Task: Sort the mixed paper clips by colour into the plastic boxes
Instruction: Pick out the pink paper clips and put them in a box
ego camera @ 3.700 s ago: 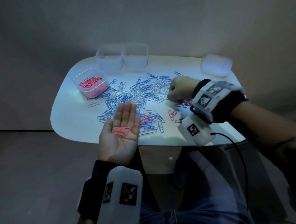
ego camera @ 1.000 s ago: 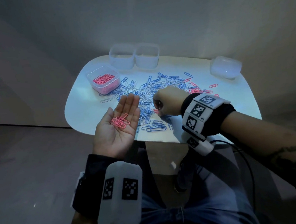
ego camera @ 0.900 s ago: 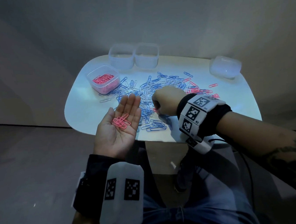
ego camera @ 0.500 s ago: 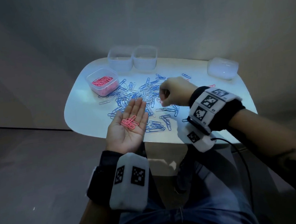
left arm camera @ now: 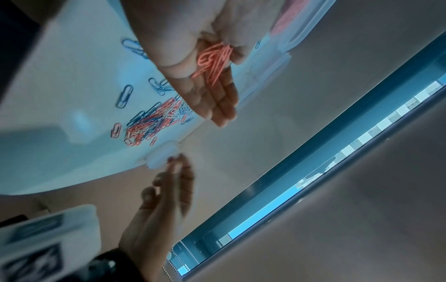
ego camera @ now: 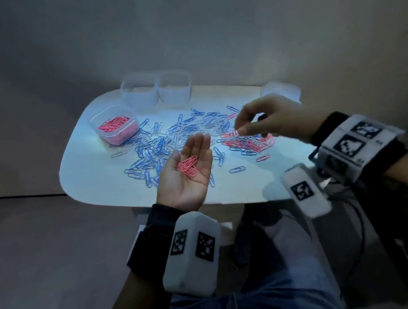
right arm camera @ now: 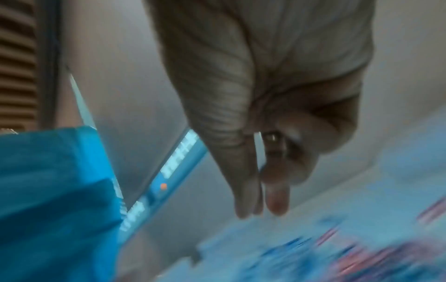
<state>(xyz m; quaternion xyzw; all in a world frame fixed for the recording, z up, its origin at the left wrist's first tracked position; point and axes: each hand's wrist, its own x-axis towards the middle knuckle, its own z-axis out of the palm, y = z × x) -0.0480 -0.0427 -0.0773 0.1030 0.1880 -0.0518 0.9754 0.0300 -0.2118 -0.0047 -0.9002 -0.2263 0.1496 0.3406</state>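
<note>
**Paper clips, part-sorted, on a white table**

Pink clips (ego camera: 188, 166): thin bent wire with a glossy coating, elongated loops. A small bundle lies in the palm of the left hand (ego camera: 187, 175), long axes roughly along the fingers, pointing away from the person.

Loose clips (ego camera: 171, 140): blue, white and pink, scattered flat across the middle of the table (ego camera: 86, 171), pointing every way. A denser pink and blue cluster (ego camera: 244, 143) lies right of centre, below the right hand.

Pink box (ego camera: 114, 128): clear plastic, square with rounded corners, part-filled with pink clips, far left of the table.

Two clear boxes (ego camera: 156, 91): the same make, touching side by side at the far edge. A fourth clear container (ego camera: 280, 91) sits at the far right, partly behind the right hand.

Left hand: palm up, flat, fingers straight and together, over the table's near edge.

Right hand (ego camera: 270, 122): palm down above the cluster, fingers loosely extended, thumb and fingertips close together; motion-blurred, so whether it pinches a clip cannot be told.
</note>
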